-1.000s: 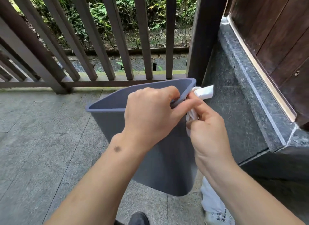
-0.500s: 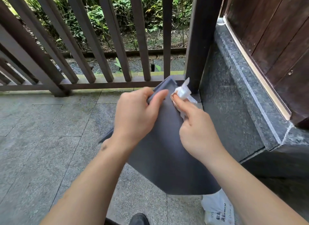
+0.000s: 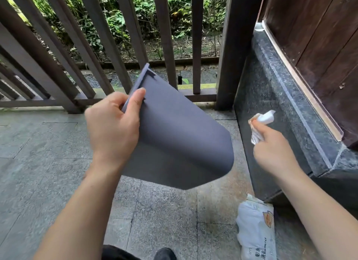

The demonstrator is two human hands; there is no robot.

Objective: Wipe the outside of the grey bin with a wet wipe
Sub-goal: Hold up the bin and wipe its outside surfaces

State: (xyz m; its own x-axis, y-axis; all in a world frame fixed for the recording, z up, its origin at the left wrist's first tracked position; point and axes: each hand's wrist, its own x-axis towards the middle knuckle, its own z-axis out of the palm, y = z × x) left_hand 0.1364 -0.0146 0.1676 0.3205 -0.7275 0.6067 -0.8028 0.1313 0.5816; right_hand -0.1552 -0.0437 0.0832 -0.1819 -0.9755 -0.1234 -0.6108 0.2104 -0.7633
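The grey bin (image 3: pixel 180 136) hangs in the air, tipped so its mouth faces away to the left and its base points down toward me. My left hand (image 3: pixel 114 126) grips its rim, thumb on the outer wall. My right hand (image 3: pixel 271 149) is off to the right, apart from the bin, and holds a crumpled white wet wipe (image 3: pixel 262 124) between its fingers. The inside of the bin is hidden.
A white pack of wipes (image 3: pixel 255 230) lies on the stone floor at lower right. A dark stone ledge (image 3: pixel 286 112) under a wooden door stands on the right. A brown wooden railing (image 3: pixel 108 43) runs across the back. My shoe (image 3: pixel 164 254) shows at the bottom.
The bin has been swung further over, its mouth now turned away to the left. My right hand with the wipe has come off the bin and moved right.
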